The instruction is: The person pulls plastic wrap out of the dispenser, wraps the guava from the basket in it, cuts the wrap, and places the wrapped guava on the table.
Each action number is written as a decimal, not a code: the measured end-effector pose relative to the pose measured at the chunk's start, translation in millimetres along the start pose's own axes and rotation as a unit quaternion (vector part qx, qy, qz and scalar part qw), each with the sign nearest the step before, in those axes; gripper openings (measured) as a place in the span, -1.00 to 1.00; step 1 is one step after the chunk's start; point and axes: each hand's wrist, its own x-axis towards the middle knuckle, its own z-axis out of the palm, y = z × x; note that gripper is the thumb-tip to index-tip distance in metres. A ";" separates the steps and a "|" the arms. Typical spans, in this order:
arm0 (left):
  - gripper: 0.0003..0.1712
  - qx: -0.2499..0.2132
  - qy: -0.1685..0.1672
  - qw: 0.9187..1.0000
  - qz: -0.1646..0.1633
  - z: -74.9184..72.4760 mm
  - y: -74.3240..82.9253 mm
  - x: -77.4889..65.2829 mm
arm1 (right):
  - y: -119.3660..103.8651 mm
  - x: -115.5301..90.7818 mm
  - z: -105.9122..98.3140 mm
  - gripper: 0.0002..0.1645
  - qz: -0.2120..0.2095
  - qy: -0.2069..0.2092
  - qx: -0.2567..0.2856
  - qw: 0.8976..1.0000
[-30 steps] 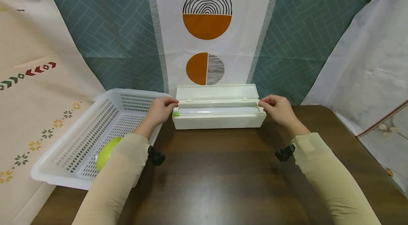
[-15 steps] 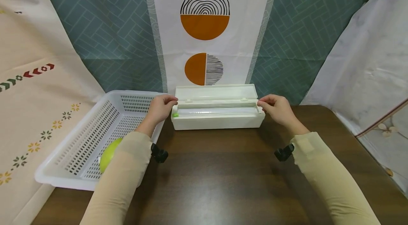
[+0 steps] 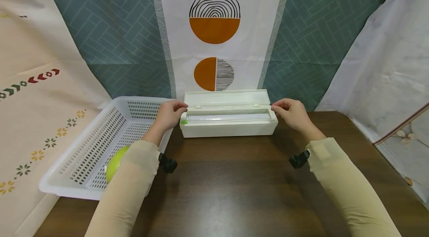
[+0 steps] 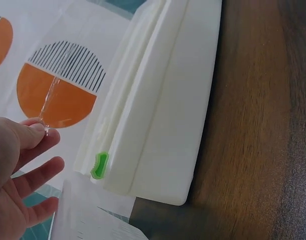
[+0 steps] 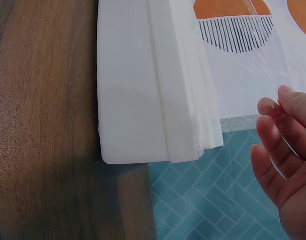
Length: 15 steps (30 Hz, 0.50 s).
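Left hand (image 3: 168,116), right hand (image 3: 293,113): each pinching clear film (image 4: 50,95), I'm seeing. Box (image 3: 229,130): lying far, between them, lid (image 3: 227,98) raised. Risk I'm noting: uneven pulling could be splitting the film or skewing the box.

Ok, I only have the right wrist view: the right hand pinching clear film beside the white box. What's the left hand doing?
Observer: In the left wrist view, the left hand also pinches clear film, between thumb and forefinger.
Operator: Anything on the left end of the white box? My view cuts it off.
Observer: Yes, a small green tab sits there.
Operator: And what's farther left, past that end?
Observer: The head view shows a white slotted basket with a green item in it, partly hidden behind the left sleeve.
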 end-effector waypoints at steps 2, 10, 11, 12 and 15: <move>-0.68 0.003 -0.002 1.000 0.004 -0.5 0.9 -1.9 | 0.1 0.1 -0.4 -0.68 -0.001 0.001 -0.003 1.000; -0.69 0.016 0.008 1.000 0.024 -0.8 3.6 -7.1 | -0.5 -0.2 -1.9 -0.69 -0.004 0.003 -0.009 1.000; -0.69 0.014 0.009 1.000 0.024 -1.1 3.6 -7.8 | -0.8 -0.2 -2.2 -0.69 -0.007 0.004 -0.009 1.000; -0.69 0.014 0.011 1.000 0.024 -1.1 3.4 -8.3 | -1.4 -0.1 -2.5 -0.70 -0.010 0.006 -0.010 1.000; -0.69 0.012 0.013 1.000 0.023 -1.6 3.0 -10.5 | -3.1 0.0 -3.1 -0.70 -0.019 0.009 -0.012 1.000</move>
